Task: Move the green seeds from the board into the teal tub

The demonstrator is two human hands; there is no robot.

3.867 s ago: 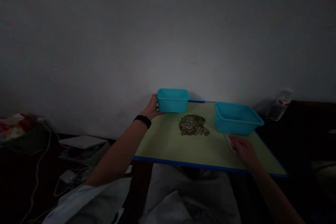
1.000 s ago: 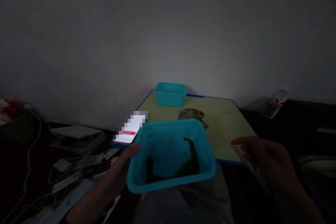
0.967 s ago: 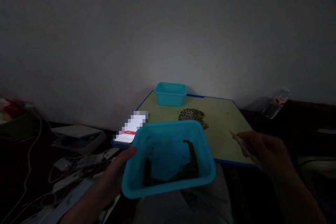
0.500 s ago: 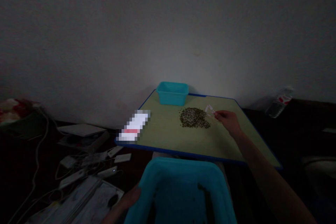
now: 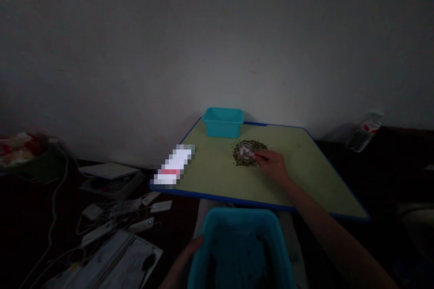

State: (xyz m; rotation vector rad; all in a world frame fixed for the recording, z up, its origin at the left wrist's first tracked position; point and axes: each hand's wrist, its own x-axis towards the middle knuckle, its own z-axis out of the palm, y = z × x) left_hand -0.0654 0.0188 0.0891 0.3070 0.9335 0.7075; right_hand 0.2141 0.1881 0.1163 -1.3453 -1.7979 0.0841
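My right hand (image 5: 273,167) pinches a small see-through piece of plastic (image 5: 244,150), perhaps a little bag, between thumb and fingertips. The plastic covers part of a pile of small dark grains (image 5: 241,162) spread on a pale board-like table (image 5: 217,176) with a blue edge. Close to me, a blue plastic bin (image 5: 240,213) has dark bits inside. My left hand (image 5: 186,255) grips its left side, thumb at the rim and the other fingers hidden.
A second blue bin (image 5: 224,127) stands at the table's back, near the wall. A lit phone (image 5: 174,165), blurred out, lies at the left edge. Cables and power strips (image 5: 98,232) clutter the left floor; a plastic bottle (image 5: 364,133) is at the right.
My right hand has moved left with the plastic, from the pile's right side to over its middle. The near bin and my left hand appear slightly further right and lower.
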